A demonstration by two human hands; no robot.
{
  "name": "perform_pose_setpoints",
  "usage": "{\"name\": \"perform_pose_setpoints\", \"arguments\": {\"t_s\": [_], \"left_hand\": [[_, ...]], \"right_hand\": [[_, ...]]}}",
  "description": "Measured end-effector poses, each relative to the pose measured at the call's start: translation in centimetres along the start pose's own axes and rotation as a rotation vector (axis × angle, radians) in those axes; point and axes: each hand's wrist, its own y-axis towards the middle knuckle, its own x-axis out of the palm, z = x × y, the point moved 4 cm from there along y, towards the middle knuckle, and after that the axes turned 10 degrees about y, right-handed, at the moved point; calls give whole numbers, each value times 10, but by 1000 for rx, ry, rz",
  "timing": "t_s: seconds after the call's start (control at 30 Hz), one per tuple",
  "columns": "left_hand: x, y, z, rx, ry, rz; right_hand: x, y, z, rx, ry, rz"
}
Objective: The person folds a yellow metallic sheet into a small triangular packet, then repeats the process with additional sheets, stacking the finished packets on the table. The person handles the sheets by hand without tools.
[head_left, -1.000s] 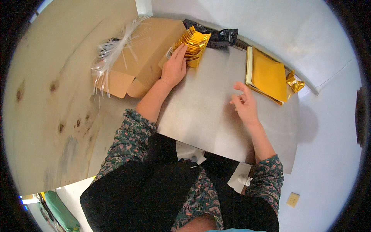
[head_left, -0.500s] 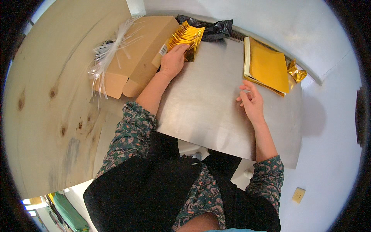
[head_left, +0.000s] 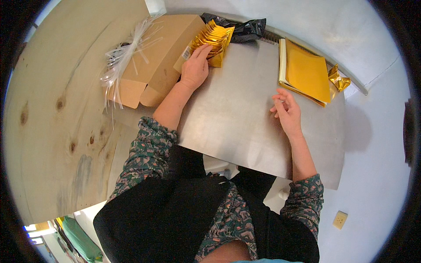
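My left hand (head_left: 195, 66) rests against a row of shiny gold foil packets (head_left: 217, 37) at the back of the metal table. Its fingers are stretched out over the row's near left side, and none of the packets is gripped. Some of the row is hidden behind those fingers. My right hand (head_left: 287, 113) hovers over the tabletop (head_left: 232, 105), loosely curled with its fingers apart and nothing visible in it. Just beyond it lies a stack of flat golden-yellow sheets (head_left: 305, 72) with a pale layer along its left edge.
Left of the packets lies a brown cardboard box (head_left: 164, 48), with clear plastic strips (head_left: 125, 57) draped over its left side. Crumpled black plastic (head_left: 247, 30) sits at the back. Crumpled gold foil (head_left: 338, 79) is by the right wall. A wooden board (head_left: 52, 144) extends along the left.
My left hand's fingers have straightened and spread slightly against the packets. My right hand has shifted only a little, staying near the yellow stack. The whole view has tilted slightly.
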Motion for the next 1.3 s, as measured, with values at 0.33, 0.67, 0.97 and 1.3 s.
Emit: {"name": "perform_pose_setpoints", "arguments": {"t_s": [0.33,0.67,0.97,1.3], "left_hand": [[-29,-9,26,-2,-290,52],[-19,-35,62,140,-585,-125],[-10,-41,59,50,-670,-275],[1,-43,54,17,-694,-325]], "right_hand": [[-29,12,-13,-372,-358,202],[-55,54,-1,-444,-997,207],[-65,60,7,-481,-851,217],[-66,62,10,-566,-907,242]]}}
